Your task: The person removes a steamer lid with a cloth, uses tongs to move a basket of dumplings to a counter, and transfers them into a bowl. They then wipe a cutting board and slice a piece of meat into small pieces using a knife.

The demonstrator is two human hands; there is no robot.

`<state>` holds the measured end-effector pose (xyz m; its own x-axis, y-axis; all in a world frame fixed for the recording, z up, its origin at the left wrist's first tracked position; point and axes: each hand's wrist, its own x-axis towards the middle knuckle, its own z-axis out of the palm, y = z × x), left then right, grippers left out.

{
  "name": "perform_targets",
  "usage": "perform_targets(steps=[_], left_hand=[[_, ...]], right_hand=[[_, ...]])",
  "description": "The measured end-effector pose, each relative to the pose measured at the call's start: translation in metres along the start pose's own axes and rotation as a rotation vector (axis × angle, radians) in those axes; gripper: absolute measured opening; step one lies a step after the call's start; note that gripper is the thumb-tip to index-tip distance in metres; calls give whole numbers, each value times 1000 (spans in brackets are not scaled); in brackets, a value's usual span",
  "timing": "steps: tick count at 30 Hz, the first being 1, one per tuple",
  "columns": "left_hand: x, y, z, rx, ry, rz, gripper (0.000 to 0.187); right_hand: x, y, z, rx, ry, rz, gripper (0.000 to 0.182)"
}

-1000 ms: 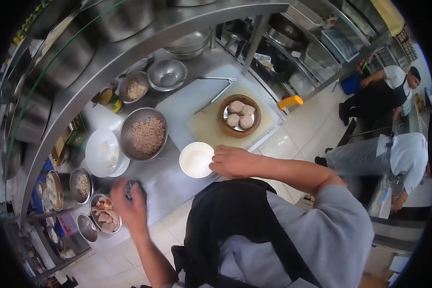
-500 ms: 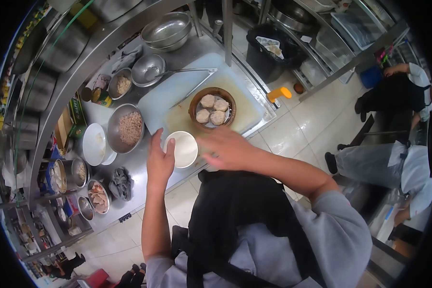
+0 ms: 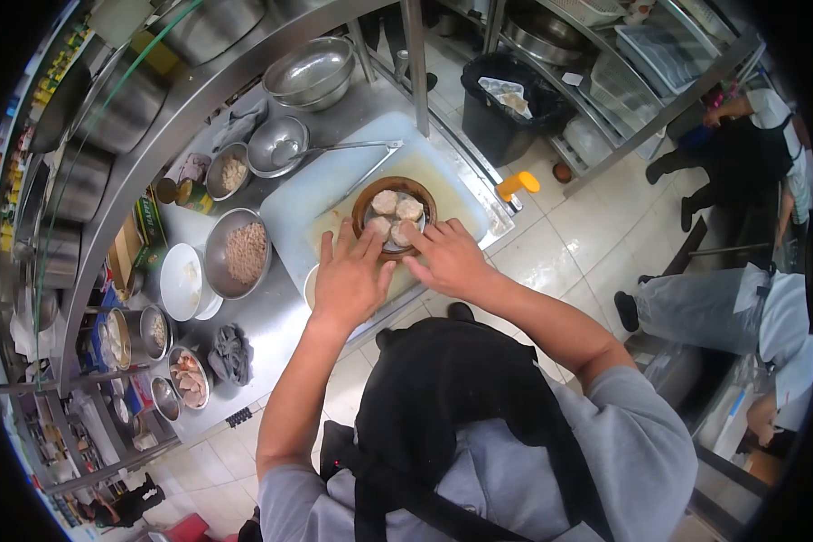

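Note:
A round brown steamer basket (image 3: 359,210) stands on the pale cutting board (image 3: 298,194) and holds several pale dumplings (image 3: 384,202) on a plate. My left hand (image 3: 350,277) lies at its near left side, fingers spread, fingertips by the rim and the closest dumplings. On the near right side is my right hand (image 3: 449,259), its fingers apart and reaching to the rim. Neither hand is closed round anything. A white bowl (image 3: 311,287) is mostly hidden beneath my left hand. Tongs (image 3: 370,168) lie across the board behind the basket.
Metal bowls with minced filling (image 3: 246,254) and sliced meat (image 3: 188,379) stand left, near a white bowl (image 3: 181,282) and a crumpled dark cloth (image 3: 231,354). Beyond the counter are a black bin (image 3: 506,117) and an orange handle (image 3: 518,186). Co-workers (image 3: 768,163) stand at the right.
Both hands have moved forward from the white bowl to the steamer basket. My left hand now covers most of that bowl. Co-workers at the right have shifted slightly.

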<state>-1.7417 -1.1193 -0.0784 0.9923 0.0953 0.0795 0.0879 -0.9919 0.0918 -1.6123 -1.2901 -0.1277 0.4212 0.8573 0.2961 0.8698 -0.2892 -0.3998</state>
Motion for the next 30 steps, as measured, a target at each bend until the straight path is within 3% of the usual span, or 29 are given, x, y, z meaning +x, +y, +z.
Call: perform_targets(steps=[4, 6, 7, 9, 14, 16, 19, 23, 30], left_hand=[[5, -3, -1, -12, 16, -3, 49], [8, -12, -10, -245, -56, -70, 47], [7, -19, -12, -243, -51, -73, 47], [2, -37, -16, -384, 61, -216, 43], [-15, -49, -23, -494, 142, -381, 40], [-11, -35, -22, -223, 28, -62, 42], [-3, 0, -12, 28, 52, 25, 46], [-1, 5, 1, 68, -39, -26, 59], [2, 11, 2, 83, -90, -36, 63]], right_hand=[[5, 10, 10, 285, 121, 142, 53], [14, 19, 11, 508, 205, 608, 51], [20, 25, 11, 508, 205, 602, 51], [40, 29, -1, 326, -119, 680, 46], [49, 49, 0, 409, -136, 633, 44], [46, 49, 2, 414, -140, 637, 43], [41, 50, 9, 426, -71, 624, 43], [38, 48, 6, 447, -56, 610, 44], [37, 47, 7, 469, -41, 607, 43]])
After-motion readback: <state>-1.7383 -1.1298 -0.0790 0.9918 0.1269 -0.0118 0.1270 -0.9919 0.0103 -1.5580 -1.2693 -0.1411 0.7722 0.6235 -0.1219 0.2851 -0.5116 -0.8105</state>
